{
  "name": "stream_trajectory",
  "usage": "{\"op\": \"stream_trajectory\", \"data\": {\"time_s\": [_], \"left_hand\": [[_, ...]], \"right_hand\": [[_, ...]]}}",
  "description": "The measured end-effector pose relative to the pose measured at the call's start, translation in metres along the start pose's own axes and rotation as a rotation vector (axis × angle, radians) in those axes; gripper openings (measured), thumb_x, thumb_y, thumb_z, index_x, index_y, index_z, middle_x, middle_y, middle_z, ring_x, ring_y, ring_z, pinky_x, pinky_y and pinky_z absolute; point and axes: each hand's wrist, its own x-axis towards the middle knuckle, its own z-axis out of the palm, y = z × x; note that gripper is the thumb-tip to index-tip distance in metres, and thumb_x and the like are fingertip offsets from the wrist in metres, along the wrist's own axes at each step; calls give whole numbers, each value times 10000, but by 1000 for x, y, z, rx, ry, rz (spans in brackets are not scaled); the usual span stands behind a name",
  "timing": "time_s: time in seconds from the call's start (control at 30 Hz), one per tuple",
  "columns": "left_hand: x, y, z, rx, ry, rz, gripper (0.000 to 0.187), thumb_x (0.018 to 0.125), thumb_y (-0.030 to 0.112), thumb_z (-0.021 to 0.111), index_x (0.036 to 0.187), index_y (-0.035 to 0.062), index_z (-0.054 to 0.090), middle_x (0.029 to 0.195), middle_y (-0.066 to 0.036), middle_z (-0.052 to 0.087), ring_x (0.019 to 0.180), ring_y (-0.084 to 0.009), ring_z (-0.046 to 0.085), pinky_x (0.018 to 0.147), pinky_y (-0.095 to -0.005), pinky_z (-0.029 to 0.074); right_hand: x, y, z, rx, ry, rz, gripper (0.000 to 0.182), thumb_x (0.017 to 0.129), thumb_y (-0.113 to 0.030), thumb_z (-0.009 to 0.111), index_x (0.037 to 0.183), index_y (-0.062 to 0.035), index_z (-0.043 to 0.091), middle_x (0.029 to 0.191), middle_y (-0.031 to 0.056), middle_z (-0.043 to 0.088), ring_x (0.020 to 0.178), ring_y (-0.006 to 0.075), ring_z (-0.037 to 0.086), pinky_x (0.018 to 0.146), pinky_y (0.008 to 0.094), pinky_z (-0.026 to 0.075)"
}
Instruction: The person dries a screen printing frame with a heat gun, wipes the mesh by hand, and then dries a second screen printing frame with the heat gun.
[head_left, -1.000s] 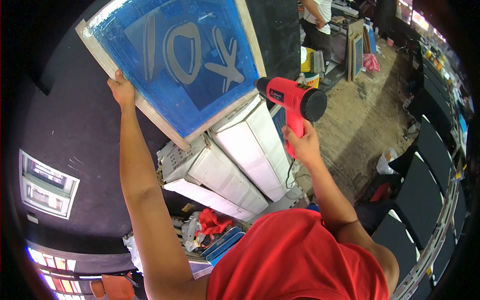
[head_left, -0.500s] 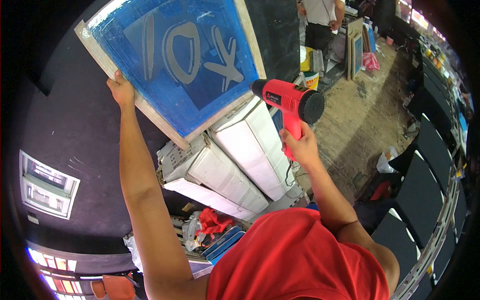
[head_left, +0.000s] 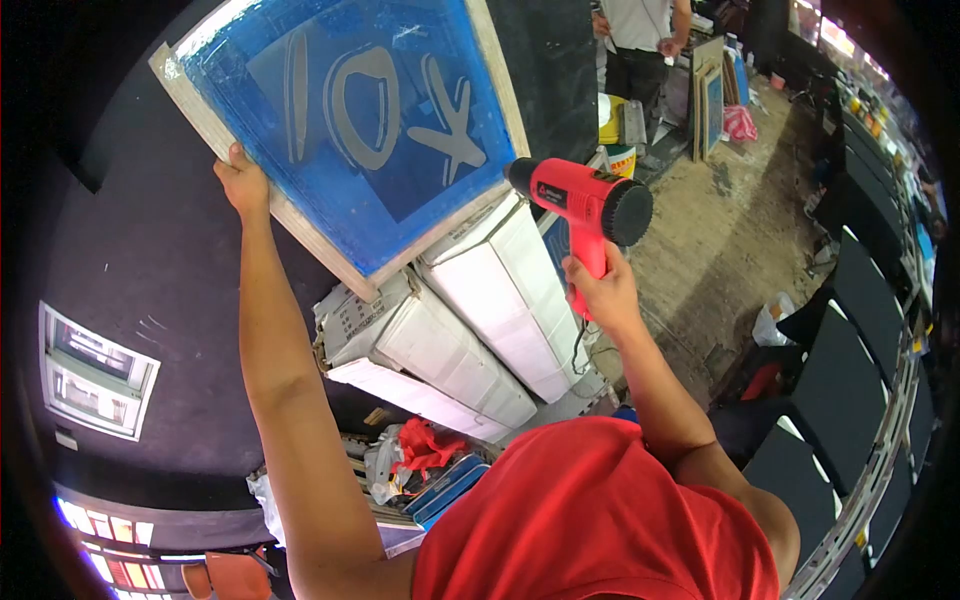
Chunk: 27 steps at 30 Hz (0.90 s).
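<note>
A wood-framed printing screen (head_left: 300, 210) with blue mesh and pale lettering is held up tilted before me. My left hand (head_left: 243, 183) is closed around the left side of its wooden frame, thumb on the front. In my right hand (head_left: 606, 292) is a red heat gun (head_left: 574, 195), fingers wrapped around the handle. Its dark nozzle points left, right by the screen's lower right edge. A cord hangs from the handle's base. Below the screen stand white cardboard boxes (head_left: 505, 295).
To the right runs a row of black boards (head_left: 780, 480) along a metal rail. A person (head_left: 640, 40) stands at the back, near leaning frames (head_left: 708, 100). A plastic bag (head_left: 773, 320) lies on the worn floor. Red cloth (head_left: 428, 445) and clutter sit below the boxes.
The heat gun has shifted very slightly to the right in my right hand. My left hand and the screen stay in place. The person at the back has moved an arm a little.
</note>
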Motion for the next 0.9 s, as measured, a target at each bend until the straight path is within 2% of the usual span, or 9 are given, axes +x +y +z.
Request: {"op": "stream_trajectory", "data": {"time_s": [0.9], "left_hand": [[4, -7, 3, 8, 4, 4, 603, 1010, 489, 446, 1265, -55, 494, 1233, -300, 593, 1176, -451, 565, 998, -464, 421]], "right_hand": [[-3, 1, -1, 21, -22, 28, 263, 886, -134, 716, 1053, -3, 561, 780, 40, 615, 559, 115, 594, 497, 280, 484]]}}
